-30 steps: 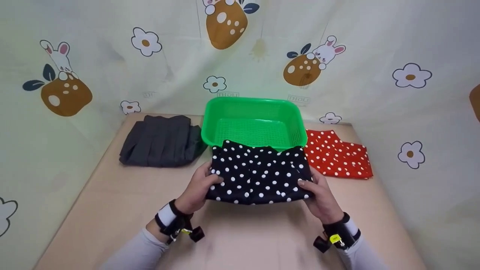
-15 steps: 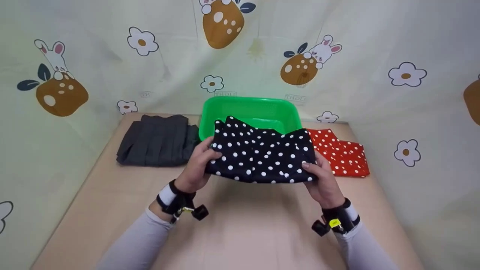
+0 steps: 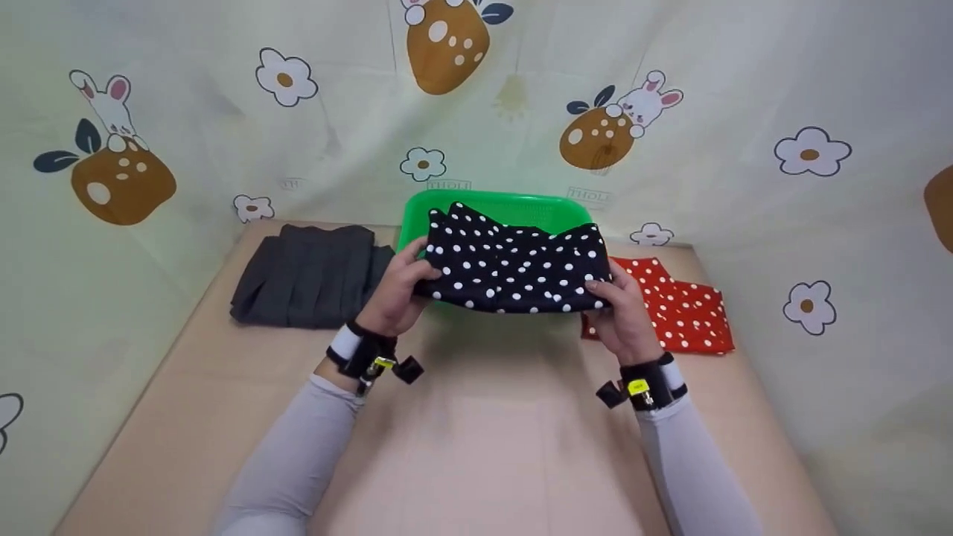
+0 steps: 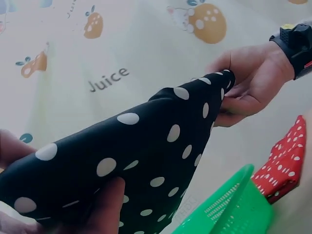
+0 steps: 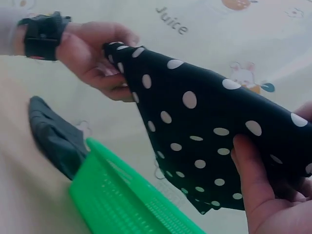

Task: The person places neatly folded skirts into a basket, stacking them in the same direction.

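Note:
A folded black cloth garment with white polka dots (image 3: 514, 268) is held up between my two hands, in front of and over the green plastic basket (image 3: 514, 201). My left hand (image 3: 398, 294) grips its left edge, thumb on the near face and fingers behind. At the opposite edge my right hand (image 3: 624, 309) holds it the same way. In the left wrist view the dotted cloth (image 4: 156, 131) stretches across to the right hand (image 4: 258, 73). The right wrist view has the basket (image 5: 122, 190) below the cloth. Most of the basket's inside is hidden by the garment.
A folded dark grey garment (image 3: 305, 279) lies on the table (image 3: 476, 447) left of the basket. Right of it is a folded red garment with white dots (image 3: 689, 316), partly behind my right hand. A printed curtain (image 3: 506, 134) hangs behind the table.
Both hands have carried the black dotted garment forward and up, from in front of the basket to over it. The basket's inside is now mostly covered from view.

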{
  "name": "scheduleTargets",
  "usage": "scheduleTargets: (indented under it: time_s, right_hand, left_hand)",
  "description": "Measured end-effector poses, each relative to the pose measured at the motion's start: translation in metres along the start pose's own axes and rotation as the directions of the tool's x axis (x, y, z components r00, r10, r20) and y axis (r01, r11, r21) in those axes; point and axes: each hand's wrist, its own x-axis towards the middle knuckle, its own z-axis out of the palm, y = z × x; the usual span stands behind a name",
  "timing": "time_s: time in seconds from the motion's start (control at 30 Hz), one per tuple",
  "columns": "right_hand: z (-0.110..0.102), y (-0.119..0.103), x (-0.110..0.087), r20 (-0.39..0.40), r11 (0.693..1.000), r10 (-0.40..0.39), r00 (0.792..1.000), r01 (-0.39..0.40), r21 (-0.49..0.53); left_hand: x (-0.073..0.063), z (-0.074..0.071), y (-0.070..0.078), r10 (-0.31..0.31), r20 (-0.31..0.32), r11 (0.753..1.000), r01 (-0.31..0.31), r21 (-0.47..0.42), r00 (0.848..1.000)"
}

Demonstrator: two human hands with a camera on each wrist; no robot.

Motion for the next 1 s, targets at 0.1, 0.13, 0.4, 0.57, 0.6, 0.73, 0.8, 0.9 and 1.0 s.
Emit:
scheduleTargets:
  time_s: [0.1, 0.13, 0.4, 0.57, 0.6, 0.73, 0.8, 0.9, 1.0]
  right_hand:
    - [0.0, -0.005, 0.015, -0.015, 1.0, 0.002, 1.0, -0.003, -0.024]
    - [-0.001, -0.007, 0.02, -0.019, 0.999, 0.004, 1.0, -0.005, -0.034]
    - [-0.006, -0.007, 0.055, -0.068, 0.999, -0.021, 0.997, 0.023, 0.034]
    - [-0.02, 0.002, 0.063, -0.056, 0.996, -0.061, 0.997, 0.064, 0.061]
    - [-0.022, 0.004, 0.063, -0.058, 0.997, -0.06, 0.997, 0.063, 0.052]
    - [-0.029, 0.015, 0.063, -0.109, 0.999, -0.033, 0.993, 0.028, -0.045]
    - [-0.029, 0.019, 0.066, -0.141, 0.994, -0.029, 0.99, 0.015, -0.104]
    - [-0.026, 0.026, 0.073, -0.186, 0.975, -0.039, 0.982, -0.003, -0.22]
    - [-0.025, 0.03, 0.076, -0.236, 0.94, -0.058, 0.97, -0.026, -0.339]
  left_hand:
    - [0.015, 0.0, -0.001, 0.024, -0.034, 1.0, -0.024, 0.0, 0.999]
    - [0.02, 0.0, -0.001, 0.031, -0.046, 1.0, -0.031, -0.003, 0.998]
    - [0.053, -0.002, -0.004, 0.071, -0.129, 0.994, -0.081, -0.071, 0.989]
    - [0.067, -0.005, -0.018, 0.093, -0.134, 0.985, -0.111, -0.13, 0.987]
    - [0.068, -0.006, -0.021, 0.093, -0.13, 0.984, -0.111, -0.139, 0.987]
    - [0.068, -0.014, -0.031, 0.082, -0.121, 0.985, -0.099, -0.143, 0.989]
    - [0.068, -0.018, -0.034, 0.074, -0.125, 0.988, -0.089, -0.122, 0.989]
    - [0.069, -0.023, -0.035, 0.067, -0.144, 0.994, -0.078, -0.074, 0.987]
    - [0.071, -0.023, -0.038, 0.064, -0.162, 0.998, -0.067, -0.017, 0.985]
